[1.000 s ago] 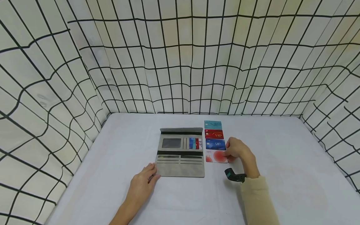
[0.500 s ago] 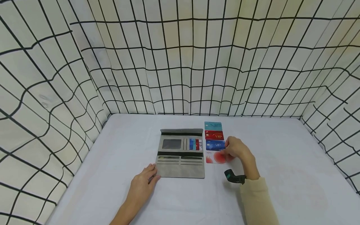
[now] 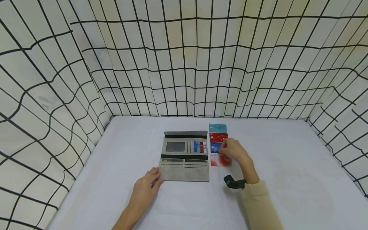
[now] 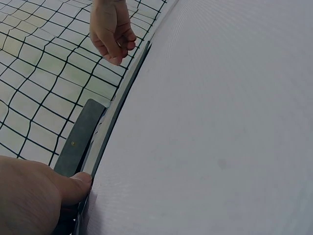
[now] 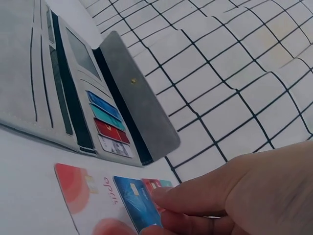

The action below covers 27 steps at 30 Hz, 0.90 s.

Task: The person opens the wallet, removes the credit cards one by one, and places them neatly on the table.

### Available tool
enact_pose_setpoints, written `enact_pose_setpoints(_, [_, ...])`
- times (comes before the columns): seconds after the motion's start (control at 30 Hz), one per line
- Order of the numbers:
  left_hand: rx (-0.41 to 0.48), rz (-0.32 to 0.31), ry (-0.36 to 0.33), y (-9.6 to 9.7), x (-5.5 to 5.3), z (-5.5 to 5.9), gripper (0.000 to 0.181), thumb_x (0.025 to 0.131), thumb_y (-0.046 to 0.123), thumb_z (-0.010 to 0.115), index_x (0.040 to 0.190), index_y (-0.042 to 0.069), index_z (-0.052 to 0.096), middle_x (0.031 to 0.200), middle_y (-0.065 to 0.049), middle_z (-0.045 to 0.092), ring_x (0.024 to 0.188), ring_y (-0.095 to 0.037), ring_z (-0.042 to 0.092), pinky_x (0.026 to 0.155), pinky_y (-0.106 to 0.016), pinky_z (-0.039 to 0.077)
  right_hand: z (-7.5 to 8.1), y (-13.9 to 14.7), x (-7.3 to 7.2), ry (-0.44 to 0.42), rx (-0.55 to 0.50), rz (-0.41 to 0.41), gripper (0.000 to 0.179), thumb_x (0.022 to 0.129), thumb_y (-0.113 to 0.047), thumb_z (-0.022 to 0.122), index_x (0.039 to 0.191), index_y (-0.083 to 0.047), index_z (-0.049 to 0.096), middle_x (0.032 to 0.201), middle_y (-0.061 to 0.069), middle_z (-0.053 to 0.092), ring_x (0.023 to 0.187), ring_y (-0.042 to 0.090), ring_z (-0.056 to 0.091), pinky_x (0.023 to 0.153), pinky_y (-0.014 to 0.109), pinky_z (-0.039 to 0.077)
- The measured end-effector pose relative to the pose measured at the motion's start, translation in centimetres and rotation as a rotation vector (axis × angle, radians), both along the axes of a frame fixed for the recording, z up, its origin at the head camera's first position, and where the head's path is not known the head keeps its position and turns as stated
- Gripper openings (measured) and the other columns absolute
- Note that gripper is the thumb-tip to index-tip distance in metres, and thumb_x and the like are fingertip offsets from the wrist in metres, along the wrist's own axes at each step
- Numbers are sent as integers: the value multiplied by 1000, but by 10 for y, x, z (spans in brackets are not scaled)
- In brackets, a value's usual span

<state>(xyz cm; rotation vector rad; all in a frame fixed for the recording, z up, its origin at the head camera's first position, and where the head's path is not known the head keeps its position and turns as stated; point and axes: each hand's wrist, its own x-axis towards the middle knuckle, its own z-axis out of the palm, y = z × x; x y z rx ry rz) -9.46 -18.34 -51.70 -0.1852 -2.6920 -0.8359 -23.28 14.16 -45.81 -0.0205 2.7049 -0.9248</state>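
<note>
A grey wallet [image 3: 184, 174] lies unfolded on the white table, with several cards [image 5: 105, 120] in its right-hand slots. My left hand [image 3: 145, 188] rests at its lower left corner, fingers along the side; in the left wrist view the thumb [image 4: 80, 183] presses on its edge. Right of the wallet is a column of cards: teal [image 3: 217, 128], red [image 3: 216, 137], blue [image 3: 215, 147] and white with red circles [image 3: 216, 160]. My right hand [image 3: 235, 150] bends over the blue card, thumb and fingertips at its right end, covering part of it.
A black-lined grid cloth [image 3: 184, 76] encloses the back and sides of the white tabletop [image 3: 95, 179]. A black wrist strap with a camera [image 3: 234, 182] juts out from my right wrist, low over the table.
My right hand has left the white card's right end and moved up and left onto the blue card. The left hand and the wallet stay in place.
</note>
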Motion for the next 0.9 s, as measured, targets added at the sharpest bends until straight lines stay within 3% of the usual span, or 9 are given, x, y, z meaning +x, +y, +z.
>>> enact_pose_setpoints(0.2, [8,-1,-5,0,0,0,33,86,11,79,113,-6,71,129,-22,67,123,-38,63,102,-49,51,-2,-10,1,15,-3,44,14,92,-16,72,95,-3,67,88,12,64,73,19,61,59,21,58])
enact_pose_setpoints(0.9, [14,6,-18,0,0,2,33,86,11,79,113,-7,72,129,-22,66,123,-38,63,101,-50,51,-6,-32,9,30,-35,145,17,84,-18,77,73,-9,68,66,5,59,68,18,57,53,22,48])
